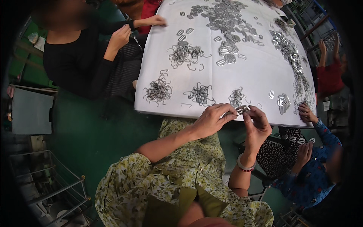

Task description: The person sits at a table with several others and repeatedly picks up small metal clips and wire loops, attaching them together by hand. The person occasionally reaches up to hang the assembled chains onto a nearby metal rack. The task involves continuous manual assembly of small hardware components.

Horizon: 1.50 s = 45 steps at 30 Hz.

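Slotted metal buckle (pixel 243 109) is held over the near edge of the white-topped desk (pixel 227 77), the left hand (pixel 212 120) and the right hand (pixel 258 126) each pinching it between thumb and fingers. Just beyond the hands lies a small pile of bent wire hooks (pixel 237 97), with a cluster of loose buckles (pixel 283 103) to its right. Farther out, a large heap of buckles (pixel 227 20) spreads across the desk, flanked by a black-clad co-worker (pixel 72 64) at left and a blue-sleeved co-worker (pixel 308 185) at right.

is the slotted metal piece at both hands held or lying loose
Held: the left hand and right hand pinch the slotted metal piece between them. Whether it also touches the white table, I cannot tell.
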{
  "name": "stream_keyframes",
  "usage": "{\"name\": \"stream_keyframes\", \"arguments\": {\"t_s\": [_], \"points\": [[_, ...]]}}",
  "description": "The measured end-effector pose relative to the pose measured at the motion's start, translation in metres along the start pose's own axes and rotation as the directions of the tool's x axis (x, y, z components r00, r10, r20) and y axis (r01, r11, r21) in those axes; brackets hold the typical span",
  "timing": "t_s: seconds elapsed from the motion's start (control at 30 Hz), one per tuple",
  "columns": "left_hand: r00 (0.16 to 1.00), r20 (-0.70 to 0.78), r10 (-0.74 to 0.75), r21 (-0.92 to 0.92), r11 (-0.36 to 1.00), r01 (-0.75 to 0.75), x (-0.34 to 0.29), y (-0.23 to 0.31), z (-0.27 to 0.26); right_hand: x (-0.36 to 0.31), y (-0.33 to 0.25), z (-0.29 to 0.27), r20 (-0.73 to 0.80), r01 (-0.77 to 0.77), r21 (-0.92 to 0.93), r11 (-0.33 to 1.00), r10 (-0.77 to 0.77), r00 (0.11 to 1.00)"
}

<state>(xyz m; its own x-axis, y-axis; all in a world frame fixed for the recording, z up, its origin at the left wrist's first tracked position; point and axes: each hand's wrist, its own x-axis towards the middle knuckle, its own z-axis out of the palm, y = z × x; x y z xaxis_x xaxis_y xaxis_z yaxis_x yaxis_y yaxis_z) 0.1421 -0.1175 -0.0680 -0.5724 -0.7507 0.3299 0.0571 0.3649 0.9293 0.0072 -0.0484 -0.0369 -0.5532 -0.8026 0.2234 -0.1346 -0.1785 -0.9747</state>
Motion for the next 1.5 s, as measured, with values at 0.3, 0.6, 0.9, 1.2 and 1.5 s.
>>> {"name": "stream_keyframes", "arguments": {"t_s": [0.3,0.6,0.9,1.2,1.5], "points": [[1.000,0.002,-0.016,0.102,0.995,0.016,-0.009,-0.008,-0.003,-0.005,0.018,0.005,-0.061,-0.019,0.175,0.984,0.031,0.998],[0.984,-0.177,-0.004,0.477,0.874,0.090,0.039,-0.079,-0.092,-0.008,0.018,-0.002,0.058,-0.074,0.145,0.987,0.066,0.996],[0.987,0.121,-0.106,0.872,0.487,-0.055,0.103,-0.155,-0.165,-0.009,0.019,-0.001,0.071,-0.109,0.115,0.987,0.101,0.992],[0.969,-0.200,0.147,0.712,0.701,0.040,0.085,-0.132,-0.140,-0.018,0.017,0.001,0.108,-0.114,0.097,0.989,0.104,0.989],[0.976,0.017,-0.216,-0.026,0.976,0.216,0.021,0.006,-0.031,-0.015,0.030,0.003,0.109,-0.168,0.089,0.982,0.158,0.981]]}}
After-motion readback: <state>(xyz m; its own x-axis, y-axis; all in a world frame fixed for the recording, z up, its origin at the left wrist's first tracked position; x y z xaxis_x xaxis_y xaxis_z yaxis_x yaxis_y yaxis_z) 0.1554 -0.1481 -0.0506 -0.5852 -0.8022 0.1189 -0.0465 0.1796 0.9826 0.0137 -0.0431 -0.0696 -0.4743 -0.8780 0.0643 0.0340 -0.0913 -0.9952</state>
